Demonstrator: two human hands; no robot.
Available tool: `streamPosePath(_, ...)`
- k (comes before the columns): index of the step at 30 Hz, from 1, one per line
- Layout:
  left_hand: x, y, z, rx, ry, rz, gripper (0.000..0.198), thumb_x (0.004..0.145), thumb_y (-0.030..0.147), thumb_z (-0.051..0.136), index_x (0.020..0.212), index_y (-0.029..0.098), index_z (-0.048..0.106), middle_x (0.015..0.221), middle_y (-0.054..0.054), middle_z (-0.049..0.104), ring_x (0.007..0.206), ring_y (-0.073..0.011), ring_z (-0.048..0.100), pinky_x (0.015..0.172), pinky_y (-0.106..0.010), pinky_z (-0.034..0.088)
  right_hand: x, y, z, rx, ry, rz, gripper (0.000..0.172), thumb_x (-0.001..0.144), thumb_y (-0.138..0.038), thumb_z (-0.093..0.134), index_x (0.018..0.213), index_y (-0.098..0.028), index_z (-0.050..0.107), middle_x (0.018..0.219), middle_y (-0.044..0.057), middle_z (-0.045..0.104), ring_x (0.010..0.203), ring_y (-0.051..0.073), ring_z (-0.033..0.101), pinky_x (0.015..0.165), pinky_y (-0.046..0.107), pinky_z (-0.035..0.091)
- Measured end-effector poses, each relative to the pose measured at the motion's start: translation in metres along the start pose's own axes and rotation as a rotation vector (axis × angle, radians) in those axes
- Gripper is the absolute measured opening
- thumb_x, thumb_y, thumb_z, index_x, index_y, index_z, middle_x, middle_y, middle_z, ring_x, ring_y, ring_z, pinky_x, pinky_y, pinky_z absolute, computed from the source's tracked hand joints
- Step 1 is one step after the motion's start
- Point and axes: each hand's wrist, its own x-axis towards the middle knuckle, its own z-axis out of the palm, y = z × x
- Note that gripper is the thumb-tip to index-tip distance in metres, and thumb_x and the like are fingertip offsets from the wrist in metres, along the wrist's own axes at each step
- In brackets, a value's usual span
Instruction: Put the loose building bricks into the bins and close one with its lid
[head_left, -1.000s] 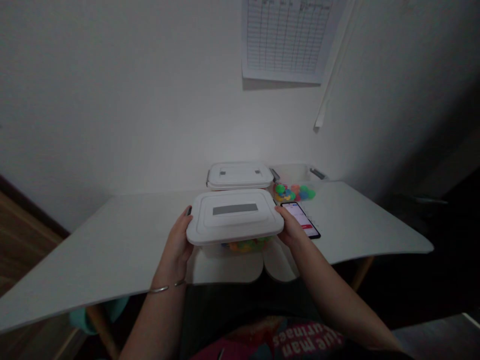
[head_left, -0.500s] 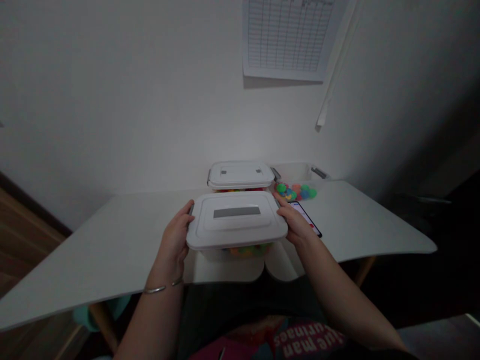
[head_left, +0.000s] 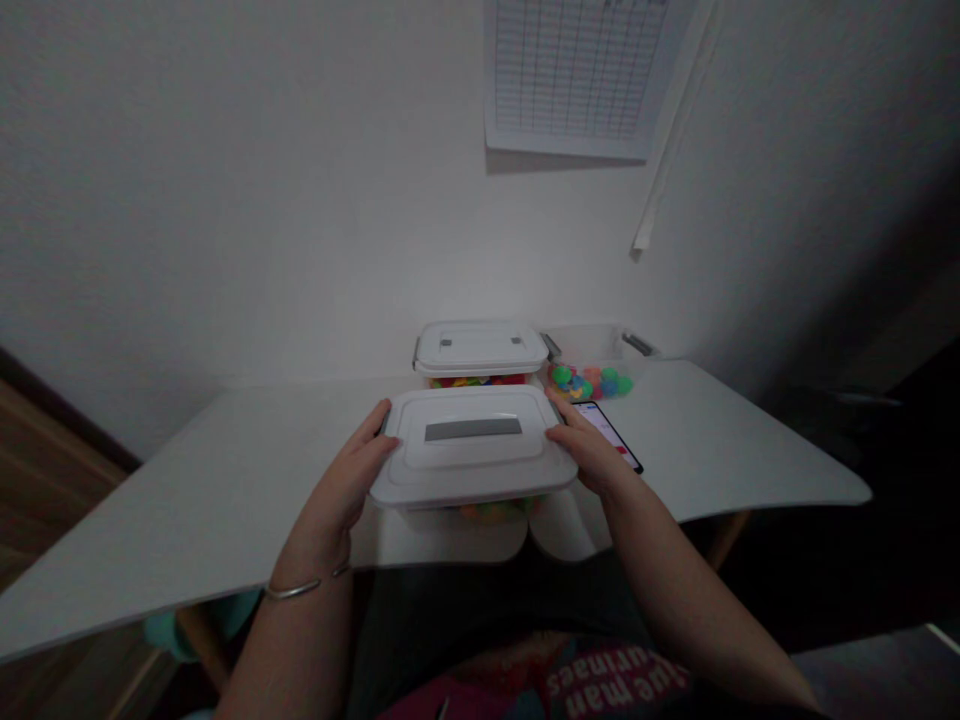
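Note:
Between my hands is a lidded plastic storage box (head_left: pixel 472 465), its white lid topped by a grey handle strip. Blurred coloured pieces show through its clear side below the lid. My left hand (head_left: pixel 354 475) grips the left end, thumb on the lid's rim and fingers round the side. At the right end my right hand (head_left: pixel 589 450) holds it the same way, thumb on the lid's edge. Just behind stands a second white-lidded box (head_left: pixel 480 347) with colourful pieces inside. A phone (head_left: pixel 611 435) with a lit screen lies beside my right hand.
A clear open box (head_left: pixel 589 345) holding several coloured pieces stands at the back right against the wall. All of this is on a white table (head_left: pixel 247 490) with a notched front edge. A printed sheet (head_left: pixel 574 80) and a white strip (head_left: pixel 675 140) hang on the wall.
The held box has come slightly lower and nearer to me, so more of the box behind shows. My left wrist has shifted left, and both thumbs lie further onto the lid.

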Motion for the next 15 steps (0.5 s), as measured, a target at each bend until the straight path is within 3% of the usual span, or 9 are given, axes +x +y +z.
streamPosePath(3,0.003,-0.004,-0.001,0.085,0.007,0.062,0.062,0.073,0.024,0.055,0.135,0.016,0.053,0.144,-0.012,0.049,0.126,-0.0290,0.052,0.100,-0.041,0.048,0.000,-0.005,-0.001,0.039,-0.019,0.056,0.077,0.065,-0.021,0.051,0.141,-0.024,0.045,0.148,0.003,0.045,0.131,0.027,0.047,0.105,0.045,0.042)
streamPosePath(5,0.006,-0.004,-0.001,0.170,-0.003,0.149,0.052,0.075,0.024,0.054,0.126,0.018,0.060,0.144,-0.010,0.049,0.135,-0.0279,0.042,0.110,-0.043,0.038,0.001,-0.010,-0.002,-0.011,-0.020,0.035,0.076,0.064,-0.019,0.052,0.140,-0.023,0.048,0.148,0.003,0.044,0.137,0.027,0.039,0.113,0.046,0.032)
streamPosePath(8,0.008,0.000,-0.003,0.323,-0.117,0.319,0.037,0.077,0.025,0.053,0.111,0.021,0.068,0.142,-0.008,0.051,0.142,-0.0248,0.031,0.118,-0.043,0.024,0.003,-0.014,-0.003,-0.129,-0.051,0.010,0.075,0.063,-0.019,0.054,0.138,-0.021,0.050,0.149,0.004,0.042,0.141,0.027,0.032,0.119,0.045,0.019)
streamPosePath(12,0.006,0.007,-0.005,0.422,-0.224,0.391,0.045,0.082,0.031,0.050,0.124,0.020,0.062,0.152,-0.007,0.038,0.141,-0.0237,0.033,0.118,-0.043,0.021,0.007,-0.016,-0.004,-0.215,-0.076,-0.030,0.070,0.067,-0.024,0.056,0.136,-0.023,0.052,0.150,0.003,0.042,0.142,0.027,0.030,0.120,0.046,0.014)
streamPosePath(15,0.003,0.010,-0.003,0.453,-0.270,0.388,0.051,0.083,0.035,0.047,0.130,0.020,0.058,0.155,-0.006,0.033,0.142,-0.0227,0.032,0.119,-0.043,0.017,0.007,-0.018,-0.002,-0.263,-0.069,-0.030,0.070,0.069,-0.029,0.058,0.138,-0.018,0.050,0.151,0.008,0.039,0.142,0.028,0.030,0.120,0.045,0.014)
